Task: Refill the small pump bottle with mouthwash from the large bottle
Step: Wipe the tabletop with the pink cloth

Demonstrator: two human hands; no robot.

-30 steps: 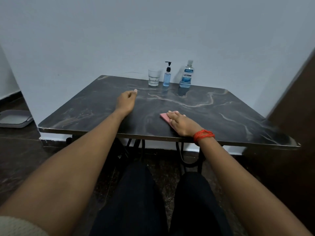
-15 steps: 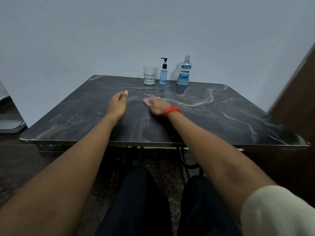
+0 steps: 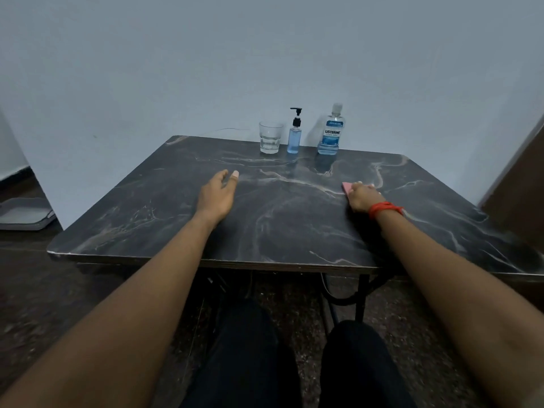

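Note:
A small pump bottle (image 3: pixel 294 139) with a black pump and blue liquid stands at the far edge of the dark marble table (image 3: pixel 294 231). To its right stands the large mouthwash bottle (image 3: pixel 331 134), capped, with a blue label. My left hand (image 3: pixel 217 195) rests flat on the table, holding nothing, well short of the bottles. My right hand (image 3: pixel 363 197), with a red wrist thread, presses down on a pink cloth (image 3: pixel 346 188) on the right side of the tabletop.
An empty drinking glass (image 3: pixel 270 138) stands left of the pump bottle. A grey tray (image 3: pixel 25 213) lies on the floor at the left. A brown door or panel (image 3: pixel 521 187) is close to the table's right side. The wall is right behind the bottles.
My right hand slid the pink cloth from the table's middle over to the right side. My left hand stayed in place.

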